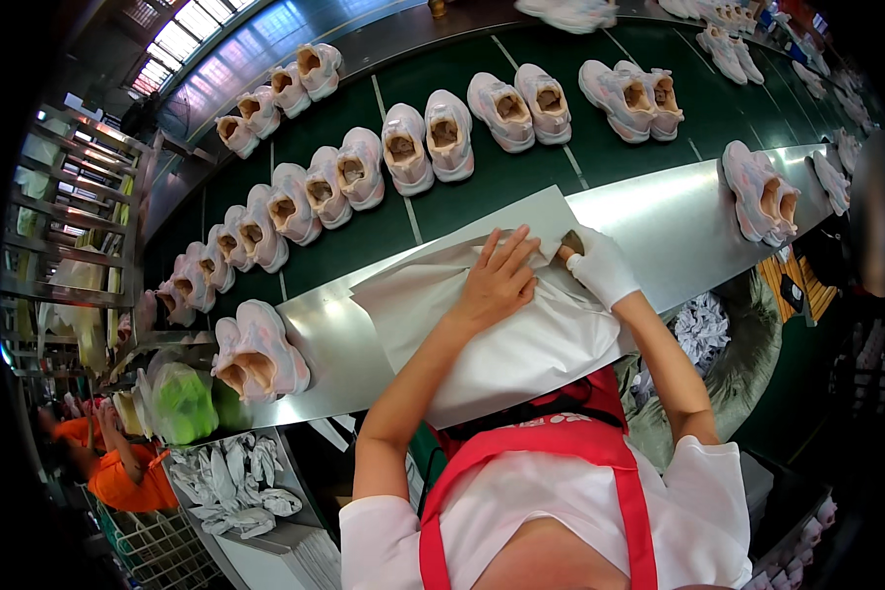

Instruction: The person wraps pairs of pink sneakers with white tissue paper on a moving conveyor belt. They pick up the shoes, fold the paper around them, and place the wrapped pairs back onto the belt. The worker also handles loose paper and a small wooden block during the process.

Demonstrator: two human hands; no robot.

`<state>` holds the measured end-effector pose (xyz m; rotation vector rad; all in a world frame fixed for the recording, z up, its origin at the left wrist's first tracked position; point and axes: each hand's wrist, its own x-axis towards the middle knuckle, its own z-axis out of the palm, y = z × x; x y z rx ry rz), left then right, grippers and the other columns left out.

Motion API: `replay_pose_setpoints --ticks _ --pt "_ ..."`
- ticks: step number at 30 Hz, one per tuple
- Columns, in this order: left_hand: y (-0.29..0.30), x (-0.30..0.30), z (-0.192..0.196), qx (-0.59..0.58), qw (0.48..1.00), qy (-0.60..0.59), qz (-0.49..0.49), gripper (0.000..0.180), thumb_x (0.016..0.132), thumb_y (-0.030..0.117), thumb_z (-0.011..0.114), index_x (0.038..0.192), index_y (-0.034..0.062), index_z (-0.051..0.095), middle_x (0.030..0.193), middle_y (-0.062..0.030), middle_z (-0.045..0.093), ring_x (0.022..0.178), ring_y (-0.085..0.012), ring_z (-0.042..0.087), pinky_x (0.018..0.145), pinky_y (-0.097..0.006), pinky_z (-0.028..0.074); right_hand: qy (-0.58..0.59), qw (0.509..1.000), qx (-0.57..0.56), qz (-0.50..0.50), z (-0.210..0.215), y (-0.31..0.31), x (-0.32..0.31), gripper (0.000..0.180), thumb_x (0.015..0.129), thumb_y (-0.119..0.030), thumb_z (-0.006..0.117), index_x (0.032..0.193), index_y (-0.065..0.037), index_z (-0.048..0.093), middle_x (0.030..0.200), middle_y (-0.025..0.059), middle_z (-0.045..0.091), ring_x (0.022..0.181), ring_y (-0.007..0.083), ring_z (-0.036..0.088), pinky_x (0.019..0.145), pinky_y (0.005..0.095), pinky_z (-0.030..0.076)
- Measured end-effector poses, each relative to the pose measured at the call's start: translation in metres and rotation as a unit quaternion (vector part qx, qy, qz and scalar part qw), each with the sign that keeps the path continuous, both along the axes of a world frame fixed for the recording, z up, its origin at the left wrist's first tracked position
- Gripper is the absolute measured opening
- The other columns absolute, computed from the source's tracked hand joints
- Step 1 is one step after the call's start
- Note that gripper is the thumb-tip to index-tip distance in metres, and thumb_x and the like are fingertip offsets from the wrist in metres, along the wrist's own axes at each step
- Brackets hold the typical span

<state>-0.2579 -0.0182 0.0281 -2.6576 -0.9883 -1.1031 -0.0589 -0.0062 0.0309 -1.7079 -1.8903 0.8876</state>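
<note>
The paper (pixel 506 339) is white, thin-looking and unprinted where it shows, its top sheet rumpled, with soft creases running across the middle and sharper folds bunched toward the right. It lies aslant over the metal worktop (pixel 698 211), its near part reaching past the near edge. Beneath its far side a flatter, smoother, greyer layer sticks out, ending in a pointed corner.
</note>
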Motion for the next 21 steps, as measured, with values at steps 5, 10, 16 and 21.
replay_pose_setpoints --ticks 5,10,16,21 --pt "-0.015 -0.03 0.016 -0.076 0.997 -0.02 0.019 0.013 0.068 0.003 0.063 0.069 0.0065 0.051 0.062 -0.0072 0.051 0.057 -0.0232 0.054 0.073 -0.037 0.051 -0.056 0.993 0.101 -0.003 0.046 -0.005 -0.009 0.049 0.08 -0.031 0.064 0.118 -0.002 0.054 0.111 0.0214 0.06 0.098 0.0359 0.059 0.084 0.0429 0.046" --pt "-0.039 -0.055 0.073 -0.101 0.979 -0.022 0.173 0.023 0.07 0.005 0.065 0.091 0.0046 0.058 0.07 -0.009 0.056 0.055 -0.0251 0.053 0.058 -0.034 0.045 -0.093 0.945 0.303 0.077 0.143 -0.09 -0.029 0.084 0.076 -0.054 0.062 0.134 0.002 0.038 0.131 0.0229 0.044 0.12 0.0406 0.042 0.102 0.048 0.03" --pt "-0.071 -0.057 0.117 -0.314 0.884 -0.3 0.171 0.07 0.073 0.021 0.071 0.134 0.0055 0.041 0.078 -0.0028 0.049 0.057 -0.0064 0.044 0.055 -0.019 0.037 -0.015 0.96 0.246 0.132 0.107 -0.086 -0.079 0.105 0.056 -0.056 0.078 0.136 -0.003 0.037 0.135 0.0219 0.039 0.124 0.0411 0.038 0.106 0.0487 0.025" --pt "-0.07 -0.043 0.101 -0.376 0.648 -0.653 -0.111 0.078 0.08 0.035 0.068 0.137 -0.002 0.03 0.084 -0.002 0.05 0.069 -0.0052 0.046 0.064 -0.017 0.037 0.369 0.896 -0.064 0.238 0.065 -0.066 -0.108 0.092 0.056 -0.034 0.084 0.133 -0.003 0.043 0.121 0.0147 0.053 0.112 0.0282 0.051 0.096 0.0364 0.04"
